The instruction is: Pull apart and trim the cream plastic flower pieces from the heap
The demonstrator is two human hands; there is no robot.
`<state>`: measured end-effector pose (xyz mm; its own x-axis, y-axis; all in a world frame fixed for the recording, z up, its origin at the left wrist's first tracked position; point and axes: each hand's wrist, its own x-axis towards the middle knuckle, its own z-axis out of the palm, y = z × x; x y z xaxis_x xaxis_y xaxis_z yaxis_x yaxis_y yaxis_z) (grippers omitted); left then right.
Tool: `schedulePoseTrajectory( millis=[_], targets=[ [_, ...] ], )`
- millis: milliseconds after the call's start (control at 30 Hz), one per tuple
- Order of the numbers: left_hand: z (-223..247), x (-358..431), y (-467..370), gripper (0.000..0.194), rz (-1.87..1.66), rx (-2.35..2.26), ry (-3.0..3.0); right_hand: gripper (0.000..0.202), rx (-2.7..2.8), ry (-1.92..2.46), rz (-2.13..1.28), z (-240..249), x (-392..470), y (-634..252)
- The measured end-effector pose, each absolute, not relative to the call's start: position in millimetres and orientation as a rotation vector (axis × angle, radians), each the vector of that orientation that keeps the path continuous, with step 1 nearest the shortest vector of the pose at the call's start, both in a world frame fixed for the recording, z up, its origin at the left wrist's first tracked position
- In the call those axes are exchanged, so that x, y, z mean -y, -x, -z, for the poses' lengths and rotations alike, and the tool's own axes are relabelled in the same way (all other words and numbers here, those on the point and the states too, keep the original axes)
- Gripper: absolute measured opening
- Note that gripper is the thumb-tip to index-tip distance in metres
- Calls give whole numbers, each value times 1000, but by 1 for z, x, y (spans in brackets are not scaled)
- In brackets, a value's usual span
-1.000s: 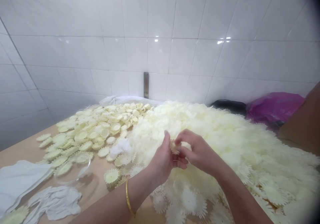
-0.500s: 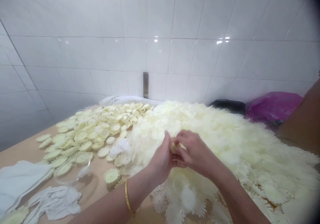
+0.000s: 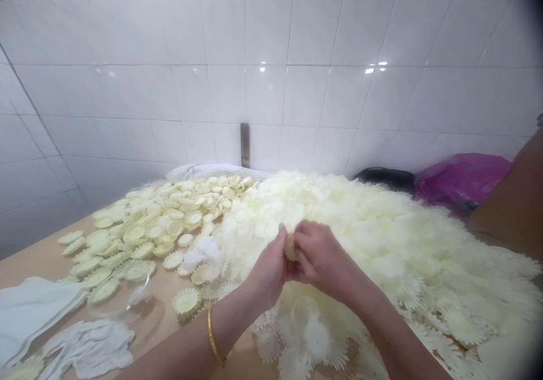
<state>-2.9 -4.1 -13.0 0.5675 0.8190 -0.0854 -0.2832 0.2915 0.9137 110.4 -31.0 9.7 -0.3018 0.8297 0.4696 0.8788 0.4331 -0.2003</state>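
My left hand (image 3: pixel 266 275) and my right hand (image 3: pixel 319 258) meet in front of me and both pinch one small cream flower-shaped piece (image 3: pixel 291 248), mostly hidden between the fingers. A gold bangle (image 3: pixel 211 328) sits on my left wrist. Under and behind the hands lies a big heap of pale fringed flower pieces (image 3: pixel 382 238). To the left, yellower cup-shaped flower pieces (image 3: pixel 161 221) are spread across the wooden table (image 3: pixel 38 255).
A clear shallow dish (image 3: pixel 123 295) and white cloths or gloves (image 3: pixel 80 346) lie at the near left. A magenta plastic bag (image 3: pixel 462 179) and a dark object (image 3: pixel 386 179) sit by the tiled wall. A brown surface rises at the right edge (image 3: pixel 513 204).
My hands have drawn closer together around the small piece, the fingers closing more tightly on it. The view has shifted slightly; the heaps have not moved.
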Motion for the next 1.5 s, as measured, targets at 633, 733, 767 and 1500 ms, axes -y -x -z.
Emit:
schedulePoseTrajectory(
  millis=[633, 733, 767, 1500],
  targets=[
    [7, 1, 10, 51, -800, -616, -1088, 15, 1944, 1350, -366, -13, 27, -127],
    [9, 0, 10, 56, -817, -599, -1067, 15, 1930, 1343, -383, -16, 28, -128],
    [9, 0, 9, 55, -822, -600, -1058, 15, 1924, 1343, -396, -16, 28, -128],
    [9, 0, 5, 22, -901, -675, -1072, 14, 1915, 1435, -268, -13, 30, -119]
  ],
)
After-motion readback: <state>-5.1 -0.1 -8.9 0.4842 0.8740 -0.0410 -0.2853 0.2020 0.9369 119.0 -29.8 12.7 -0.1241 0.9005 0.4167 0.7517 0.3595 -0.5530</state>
